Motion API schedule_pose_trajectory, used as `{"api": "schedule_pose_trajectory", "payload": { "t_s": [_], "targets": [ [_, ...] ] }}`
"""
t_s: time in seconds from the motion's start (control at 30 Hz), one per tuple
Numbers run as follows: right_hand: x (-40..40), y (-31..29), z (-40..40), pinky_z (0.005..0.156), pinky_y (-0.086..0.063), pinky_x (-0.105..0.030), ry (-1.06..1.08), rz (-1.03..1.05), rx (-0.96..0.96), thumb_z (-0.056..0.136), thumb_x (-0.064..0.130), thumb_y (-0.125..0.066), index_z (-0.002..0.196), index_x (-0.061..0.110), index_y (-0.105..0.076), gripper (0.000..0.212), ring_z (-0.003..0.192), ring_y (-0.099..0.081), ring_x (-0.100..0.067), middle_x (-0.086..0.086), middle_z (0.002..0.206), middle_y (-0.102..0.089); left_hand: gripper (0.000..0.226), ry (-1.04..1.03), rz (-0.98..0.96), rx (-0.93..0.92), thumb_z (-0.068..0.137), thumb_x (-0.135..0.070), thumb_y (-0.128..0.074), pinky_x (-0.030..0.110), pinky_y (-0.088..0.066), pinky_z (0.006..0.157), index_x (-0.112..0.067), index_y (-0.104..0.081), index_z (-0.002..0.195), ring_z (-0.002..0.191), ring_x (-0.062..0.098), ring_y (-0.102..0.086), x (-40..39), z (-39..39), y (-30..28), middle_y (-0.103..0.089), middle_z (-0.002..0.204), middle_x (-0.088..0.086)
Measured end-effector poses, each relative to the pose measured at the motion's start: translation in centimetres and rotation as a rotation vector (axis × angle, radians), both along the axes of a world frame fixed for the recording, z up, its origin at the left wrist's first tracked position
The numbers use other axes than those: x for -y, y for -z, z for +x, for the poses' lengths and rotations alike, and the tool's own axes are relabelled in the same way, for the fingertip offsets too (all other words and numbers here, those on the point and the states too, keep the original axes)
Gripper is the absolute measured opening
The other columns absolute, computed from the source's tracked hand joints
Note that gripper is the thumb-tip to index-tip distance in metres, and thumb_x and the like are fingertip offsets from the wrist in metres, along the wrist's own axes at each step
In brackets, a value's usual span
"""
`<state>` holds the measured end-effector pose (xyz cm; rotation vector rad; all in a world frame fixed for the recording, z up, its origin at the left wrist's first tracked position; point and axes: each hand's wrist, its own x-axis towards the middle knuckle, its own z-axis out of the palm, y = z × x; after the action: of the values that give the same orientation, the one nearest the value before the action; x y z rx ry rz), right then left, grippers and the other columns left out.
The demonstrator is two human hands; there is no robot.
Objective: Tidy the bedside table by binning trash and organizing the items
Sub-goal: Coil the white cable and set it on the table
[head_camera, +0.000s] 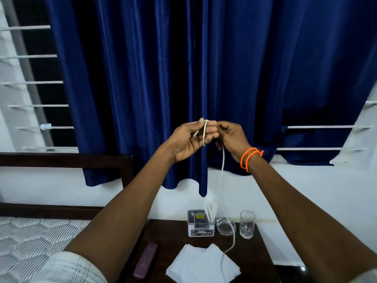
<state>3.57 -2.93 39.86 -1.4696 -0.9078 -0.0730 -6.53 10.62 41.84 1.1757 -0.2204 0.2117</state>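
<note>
- Left hand (188,139): raised in front of the blue curtain (142,78), palm toward the camera. The fingers are closed on a white cable (223,160), which is looped around them in at least one turn. The plug end lies across the palm, under the thumb.
- Right hand (231,137): touching the left at the fingertips and pinched shut on the same cable just past the loop. An orange bracelet (250,159) sits on the wrist.
- Cable, free run: drops from the right hand, passes over or into the clear ashtray (225,226), crosses the bedside table (253,260) and runs over the white tissues (202,266) out of frame.
- Risk, glass: the drinking glass (247,223) stands just beside the cable's path. A quick wind could likely whip the slack against it and tip it.
- Risk, ashtray: if the cable catches on the rim, pulling may drag the ashtray toward the edge.
- Risk, tissues: the trailing end could sweep loose sheets off the table.
- Risk, coil: the turns sit near the fingertips, so a slack pinch could let the loop slide off and unwind.
- Other stock: a grey organizer box (201,223) holding folded paper, and a purple case (145,260), both clear of the cable.
</note>
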Motion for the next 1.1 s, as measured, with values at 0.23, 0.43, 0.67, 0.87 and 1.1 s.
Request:
{"api": "schedule_pose_trajectory", "payload": {
  "t_s": [0.23,0.43,0.67,0.87,1.1],
  "targets": [
    [-1.7,2.0,-2.4,0.044,-0.041,-0.028,-0.116,0.039,-0.225,0.102,0.031,-0.051,0.090,0.011,-0.065,0.027,0.045,-0.049,-0.018,-0.013,0.065,-0.064,0.024,-0.133,-0.253,0.075,0.103,-0.012,-0.054,0.018,-0.060,0.067,0.006,-0.065,0.114,0.080,0.017,-0.077,1.1,1.3,-0.4,-0.077,0.092,0.011],
    [-1.1,3.1,-2.9,0.047,-0.052,-0.030,-0.162,-0.064,-0.268,0.102,0.025,-0.051,0.107,-0.004,-0.062,0.032,0.049,-0.058,-0.023,-0.019,0.072,-0.064,0.019,-0.264,-0.351,0.152,0.099,-0.011,-0.061,0.020,-0.061,0.073,0.004,-0.066,0.110,0.086,0.019,-0.074,0.6,2.3,-0.8,-0.075,0.091,0.009],
    [1.2,2.6,-2.5,0.039,-0.042,-0.024,-0.232,-0.262,-0.249,0.096,0.023,-0.063,0.102,-0.008,-0.064,0.031,0.040,-0.051,-0.019,-0.011,0.063,-0.058,0.015,-0.539,0.125,0.228,0.096,0.002,-0.063,0.035,-0.057,0.098,0.004,-0.070,0.109,0.116,0.028,-0.068,-1.5,3.3,-0.9,-0.065,0.130,0.016],
    [3.3,-1.5,-1.4,0.043,-0.039,-0.023,0.003,-0.333,0.132,0.090,0.021,-0.070,0.091,0.009,-0.072,0.012,0.045,-0.050,-0.012,-0.007,0.064,-0.061,0.020,-0.666,0.858,0.178,0.101,-0.012,-0.058,0.014,-0.050,0.089,-0.004,-0.076,0.099,0.100,-0.011,-0.065,-3.0,2.5,0.6,-0.071,0.118,-0.006],
    [3.8,-3.9,-0.1,0.061,-0.053,-0.026,0.087,-0.210,0.307,0.086,0.021,-0.075,0.087,0.017,-0.075,0.004,0.059,-0.063,-0.015,-0.001,0.079,-0.074,0.023,-0.241,0.630,0.019,0.105,-0.015,-0.051,0.044,-0.054,0.101,-0.002,-0.070,0.109,0.096,0.025,-0.073,-1.7,2.0,1.6,-0.075,0.091,0.009]
  ]
}}
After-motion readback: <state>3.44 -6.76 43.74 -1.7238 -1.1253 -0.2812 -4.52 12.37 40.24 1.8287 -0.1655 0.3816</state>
